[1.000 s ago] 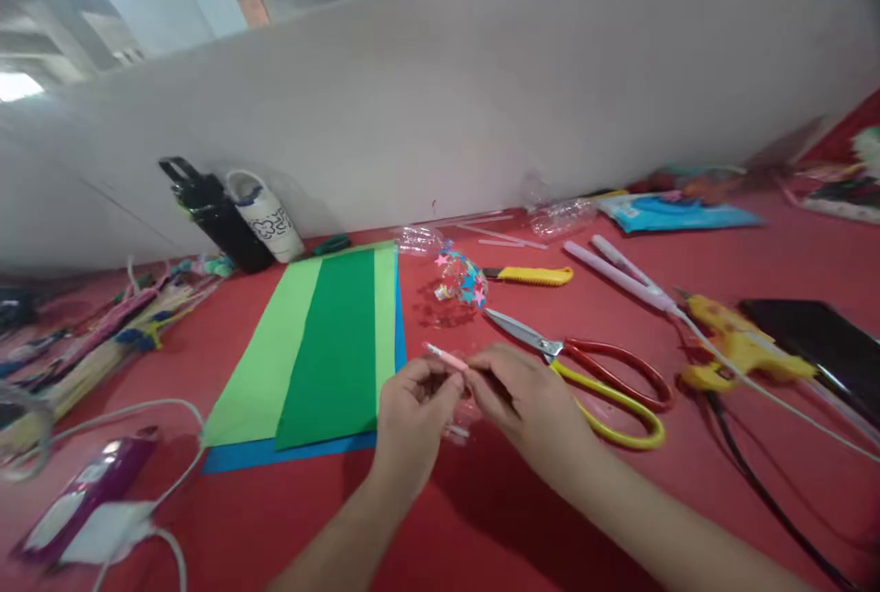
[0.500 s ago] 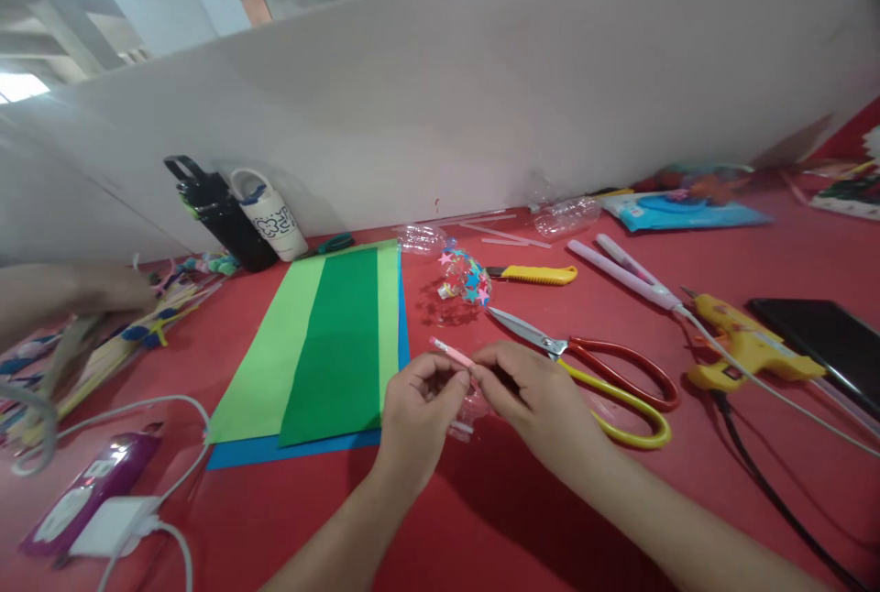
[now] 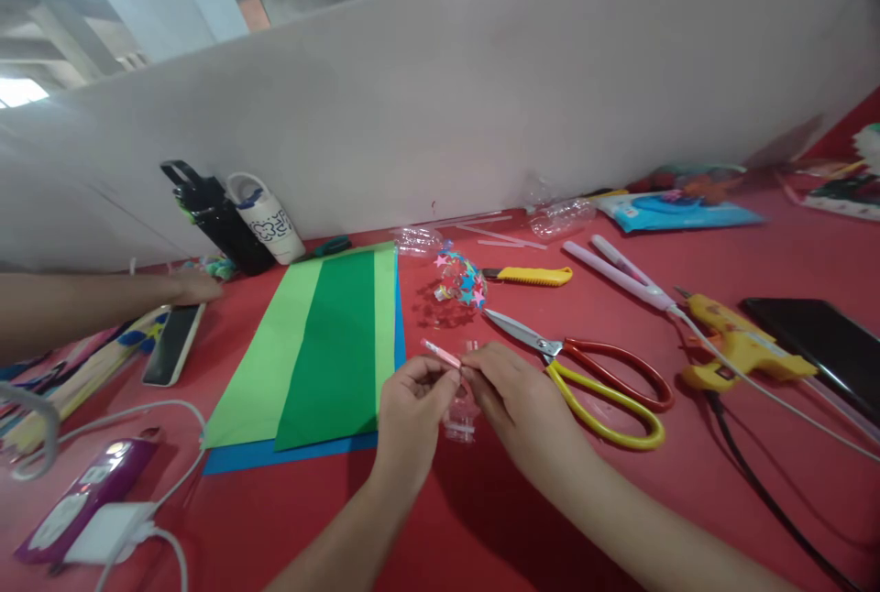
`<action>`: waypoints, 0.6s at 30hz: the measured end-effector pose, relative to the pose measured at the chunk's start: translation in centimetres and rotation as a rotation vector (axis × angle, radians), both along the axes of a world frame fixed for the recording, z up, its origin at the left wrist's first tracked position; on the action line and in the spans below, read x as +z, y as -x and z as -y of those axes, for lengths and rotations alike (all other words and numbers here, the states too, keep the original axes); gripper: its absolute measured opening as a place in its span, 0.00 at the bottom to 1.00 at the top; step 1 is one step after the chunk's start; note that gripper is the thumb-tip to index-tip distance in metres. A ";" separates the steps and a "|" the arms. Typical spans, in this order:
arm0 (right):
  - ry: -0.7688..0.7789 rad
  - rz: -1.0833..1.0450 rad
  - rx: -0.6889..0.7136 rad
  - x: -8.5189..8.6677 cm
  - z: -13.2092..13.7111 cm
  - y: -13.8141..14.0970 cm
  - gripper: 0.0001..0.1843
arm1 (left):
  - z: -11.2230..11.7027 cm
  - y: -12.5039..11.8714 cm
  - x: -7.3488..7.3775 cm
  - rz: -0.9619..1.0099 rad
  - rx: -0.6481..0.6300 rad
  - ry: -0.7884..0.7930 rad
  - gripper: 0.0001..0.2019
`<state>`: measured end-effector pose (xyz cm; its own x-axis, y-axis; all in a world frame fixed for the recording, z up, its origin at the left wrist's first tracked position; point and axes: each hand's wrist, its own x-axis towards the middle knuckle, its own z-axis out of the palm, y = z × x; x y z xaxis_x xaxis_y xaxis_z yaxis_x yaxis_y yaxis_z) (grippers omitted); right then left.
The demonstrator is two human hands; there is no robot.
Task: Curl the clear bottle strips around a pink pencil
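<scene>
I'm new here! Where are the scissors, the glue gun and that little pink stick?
Scissors (image 3: 550, 348): head view, on the pivot.
Glue gun (image 3: 751, 345): head view, on the yellow body.
Pink stick (image 3: 444, 355): head view, mid-length.

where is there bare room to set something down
One patch of red tabletop lies between the white plastic charger and left forearm; another between right forearm, yellow glue gun and red-and-yellow-handled metal scissors. Crowded: beyond the left hand and right hand, around the yellow cutter and star-dotted plastic piece.
</scene>
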<state>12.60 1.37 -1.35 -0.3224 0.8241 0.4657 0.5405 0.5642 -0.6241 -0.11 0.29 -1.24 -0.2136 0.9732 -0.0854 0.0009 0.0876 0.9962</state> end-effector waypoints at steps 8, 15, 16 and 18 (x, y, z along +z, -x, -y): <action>0.085 -0.083 0.022 0.3 0.1 -0.1 0.08 | 0.1 -0.1 0.2 -0.035 -0.004 -0.034 0.04; 0.075 -0.077 0.058 0.2 -0.2 -0.5 0.09 | 0.2 0.0 0.3 -0.029 -0.026 -0.055 0.03; 0.110 -0.077 0.052 0.3 -0.2 -0.5 0.09 | 0.2 0.0 0.3 -0.035 -0.030 -0.061 0.03; 0.197 -0.103 0.042 0.7 -0.1 -0.4 0.09 | 0.3 0.1 0.3 -0.056 -0.041 -0.081 0.03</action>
